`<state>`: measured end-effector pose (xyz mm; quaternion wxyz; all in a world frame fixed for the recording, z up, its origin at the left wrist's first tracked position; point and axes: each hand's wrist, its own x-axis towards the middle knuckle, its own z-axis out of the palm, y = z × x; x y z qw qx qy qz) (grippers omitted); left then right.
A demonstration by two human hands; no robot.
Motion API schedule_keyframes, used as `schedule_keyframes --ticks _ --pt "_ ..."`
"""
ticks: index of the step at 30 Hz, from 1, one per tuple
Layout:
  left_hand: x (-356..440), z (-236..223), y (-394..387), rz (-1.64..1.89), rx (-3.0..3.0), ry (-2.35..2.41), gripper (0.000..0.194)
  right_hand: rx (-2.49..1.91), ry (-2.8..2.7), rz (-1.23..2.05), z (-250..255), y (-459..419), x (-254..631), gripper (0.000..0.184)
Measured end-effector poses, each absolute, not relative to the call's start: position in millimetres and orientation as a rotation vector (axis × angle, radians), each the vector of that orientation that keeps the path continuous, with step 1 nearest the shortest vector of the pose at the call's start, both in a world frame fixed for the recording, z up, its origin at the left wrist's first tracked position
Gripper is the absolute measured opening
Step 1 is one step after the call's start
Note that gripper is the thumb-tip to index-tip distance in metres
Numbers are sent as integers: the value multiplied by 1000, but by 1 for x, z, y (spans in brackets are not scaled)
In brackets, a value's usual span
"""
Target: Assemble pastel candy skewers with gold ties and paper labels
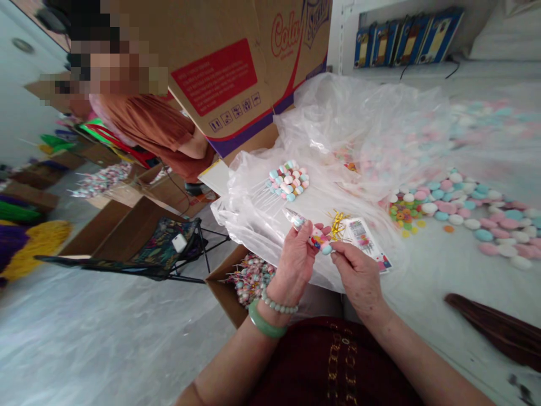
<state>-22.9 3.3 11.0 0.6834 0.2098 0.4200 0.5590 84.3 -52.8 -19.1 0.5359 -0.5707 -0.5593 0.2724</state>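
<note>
My left hand, with a green bangle and a beaded bracelet at the wrist, is closed around a small printed plastic candy bag. Pink and blue candies show at the bag's right end, and its other end points up and left. My right hand is closed in a pinch at that right end, beside a pale blue candy. What lies between its fingertips is hidden. Just beyond my hands lie gold twist ties and printed flat bags. A bunch of candies on white sticks rests on the plastic sheet.
Loose pastel candies and a small heap of colourful fruit-like sweets lie to the right. A dark brown object sits near the right edge. Below left stands a carton of wrapped lollipops. A co-worker sits beyond a folding chair.
</note>
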Motion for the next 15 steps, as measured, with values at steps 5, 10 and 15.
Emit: schedule_keyframes --ticks 5,10,15 --pt "-17 17 -5 1216 559 924 23 -1383 -1324 626 -17 -57 86 19" --pt "-21 27 -7 1043 662 817 22 -1386 -1216 681 -17 -55 90 17" --pt "-21 20 -3 1103 654 915 22 -1375 -1102 903 -14 -52 90 16"
